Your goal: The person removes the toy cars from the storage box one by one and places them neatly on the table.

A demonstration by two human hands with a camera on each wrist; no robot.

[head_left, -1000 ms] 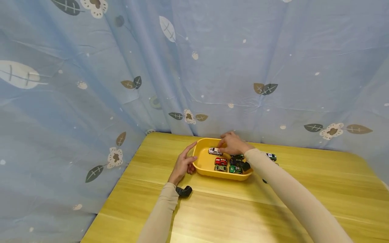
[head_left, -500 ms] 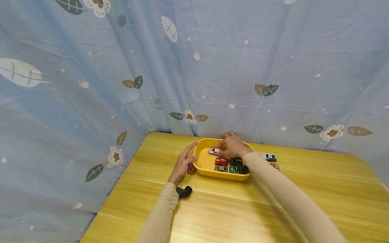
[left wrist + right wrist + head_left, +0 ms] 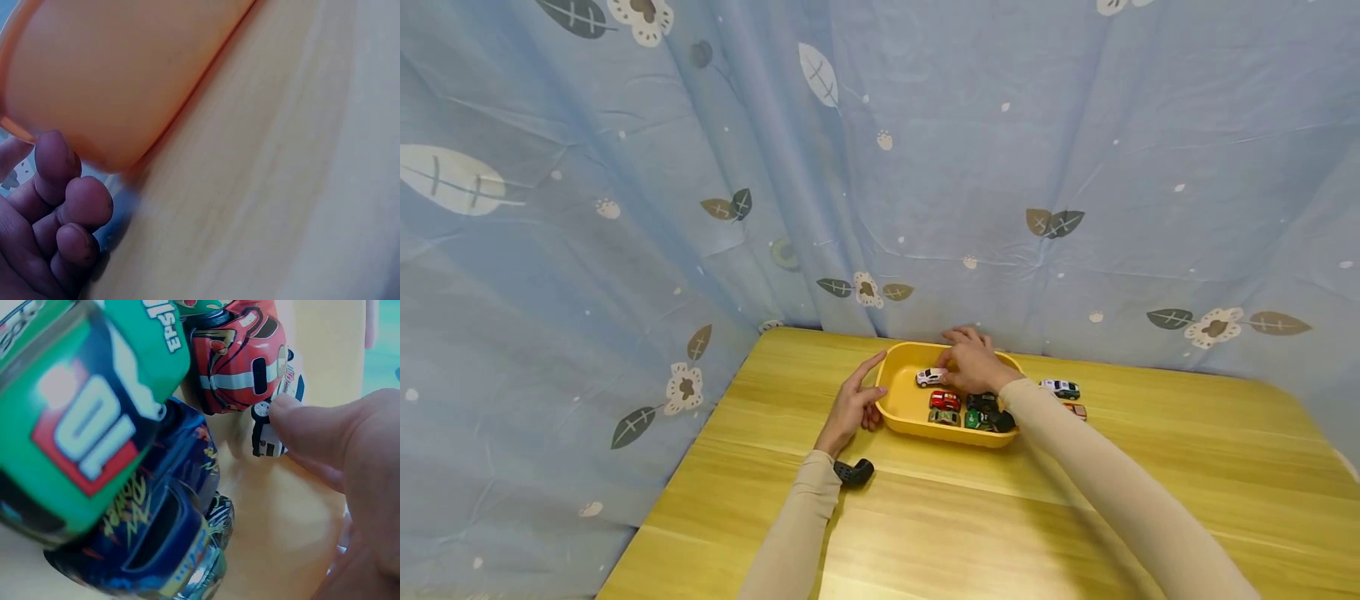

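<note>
In the head view, a yellow tray (image 3: 895, 423) with a raised rim stands near the table's back edge. My left hand (image 3: 847, 408) is at its left end, index finger and thumb spread against the rim; in the left wrist view the other fingers (image 3: 89, 201) bend loosely below the tray's corner. My right hand (image 3: 973, 364) reaches into the tray and pinches a white toy car (image 3: 929, 377). Close by are a red toy car (image 3: 945, 400) with a white stripe, an olive-green one (image 3: 944, 417), a green one (image 3: 977, 419) and a dark blue one (image 3: 169, 506).
Right of the tray on the wooden table (image 3: 925, 533) lie a white-and-dark toy car (image 3: 1060, 388) and an orange-red one (image 3: 1076, 411), partly behind the right sleeve. A blue patterned curtain (image 3: 955, 167) hangs behind and left of the table.
The right forearm has shifted slightly, uncovering more of the cars right of the tray. The white toy car has moved very little, and the left hand has stayed at the rim.
</note>
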